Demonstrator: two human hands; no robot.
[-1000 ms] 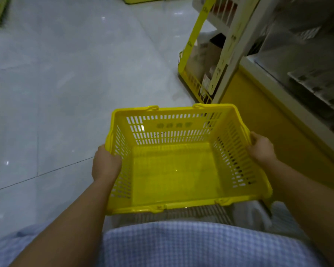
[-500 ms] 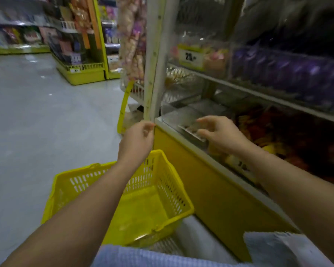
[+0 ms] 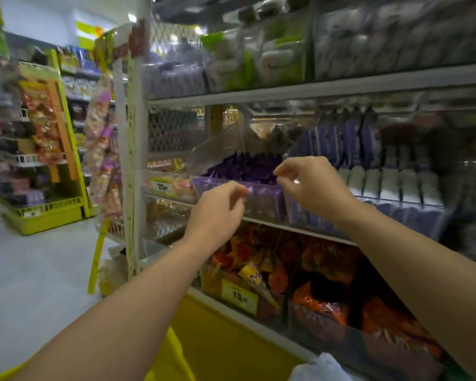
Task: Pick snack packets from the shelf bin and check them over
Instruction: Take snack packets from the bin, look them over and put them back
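A clear plastic shelf bin [image 3: 264,204] on the middle shelf holds several purple snack packets [image 3: 245,166]. My left hand [image 3: 217,213] is raised to the bin's front rim, fingers curled and thumb close to the forefinger. My right hand [image 3: 311,185] is at the rim's right part, fingers curled with the tips just above the packets. No packet is plainly in either hand, and I cannot tell whether the fingertips pinch the clear rim. The yellow basket [image 3: 173,356] shows only as an edge at the bottom, below my left forearm.
Below is a bin of red and orange packets [image 3: 322,259] with a yellow price tag [image 3: 239,296]. More purple packs [image 3: 352,138] stand to the right. A white shelf post [image 3: 134,160] and hanging snack strips [image 3: 102,149] are at left. Yellow shelving [image 3: 39,133] lies across the aisle.
Both hands have let go of the yellow basket and risen from the lower shelf edge to the purple packets' bin. The view has swung up from the floor to the shelves.
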